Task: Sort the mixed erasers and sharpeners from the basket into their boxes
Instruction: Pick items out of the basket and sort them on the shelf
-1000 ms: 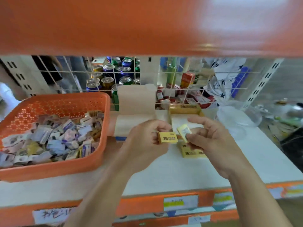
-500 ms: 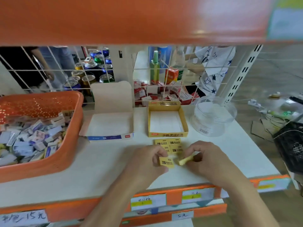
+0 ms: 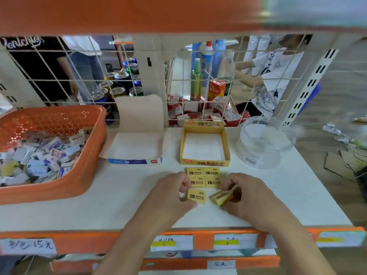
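An orange basket (image 3: 79, 181) at the left holds several mixed small packets. Behind the middle of the shelf sit a blue-edged open box (image 3: 137, 153) and a yellow 2B box (image 3: 204, 161), both showing bare bottoms. Several yellow 2B erasers (image 3: 203, 177) lie flat in a block just in front of the yellow box. My left hand (image 3: 174, 195) pinches one yellow eraser (image 3: 196, 196) flat against the shelf below that block. My right hand (image 3: 244, 197) grips another yellow eraser (image 3: 220, 197), tilted on its edge.
A clear round plastic tub (image 3: 262, 147) stands right of the yellow box. A wire grid (image 3: 178, 80) backs the white shelf (image 3: 119, 205), with cans, bottles and red boxes behind it. People stand beyond. An orange shelf edge (image 3: 139, 14) hangs overhead.
Both hands came down from in front of the boxes to the shelf surface, each still holding its yellow eraser; the camera tilted down and rightward.
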`<state>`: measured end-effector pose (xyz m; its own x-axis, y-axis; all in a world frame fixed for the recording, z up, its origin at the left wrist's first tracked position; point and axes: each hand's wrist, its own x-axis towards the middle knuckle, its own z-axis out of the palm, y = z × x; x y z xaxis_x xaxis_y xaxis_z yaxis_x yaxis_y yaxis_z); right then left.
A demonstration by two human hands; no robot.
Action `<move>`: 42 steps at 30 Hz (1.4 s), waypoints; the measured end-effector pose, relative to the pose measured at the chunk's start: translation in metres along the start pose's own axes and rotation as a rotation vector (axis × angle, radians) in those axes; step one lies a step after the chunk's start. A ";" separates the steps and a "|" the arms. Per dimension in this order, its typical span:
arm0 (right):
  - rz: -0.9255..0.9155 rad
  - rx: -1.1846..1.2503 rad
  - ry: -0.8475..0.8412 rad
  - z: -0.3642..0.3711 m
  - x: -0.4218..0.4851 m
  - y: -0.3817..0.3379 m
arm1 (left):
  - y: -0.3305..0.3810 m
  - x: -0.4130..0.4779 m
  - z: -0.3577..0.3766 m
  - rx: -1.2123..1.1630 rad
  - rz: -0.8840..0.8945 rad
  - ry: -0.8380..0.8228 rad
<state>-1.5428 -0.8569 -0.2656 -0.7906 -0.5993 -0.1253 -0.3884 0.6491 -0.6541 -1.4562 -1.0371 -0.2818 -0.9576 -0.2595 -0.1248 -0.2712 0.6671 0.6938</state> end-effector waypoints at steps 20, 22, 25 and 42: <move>-0.044 -0.013 0.018 0.003 0.015 0.007 | -0.001 0.008 0.008 -0.008 0.005 0.039; -0.043 -0.012 0.017 0.004 0.016 0.008 | -0.001 0.010 0.009 0.019 0.017 0.033; -0.031 0.010 0.013 0.003 0.016 0.008 | -0.001 0.011 0.008 0.012 0.012 0.027; 0.020 0.036 0.151 -0.004 0.029 0.016 | 0.000 0.022 -0.008 -0.097 -0.045 0.109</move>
<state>-1.5732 -0.8620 -0.2769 -0.8612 -0.5076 -0.0269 -0.3567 0.6412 -0.6794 -1.4768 -1.0483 -0.2788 -0.9270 -0.3657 -0.0834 -0.2982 0.5838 0.7552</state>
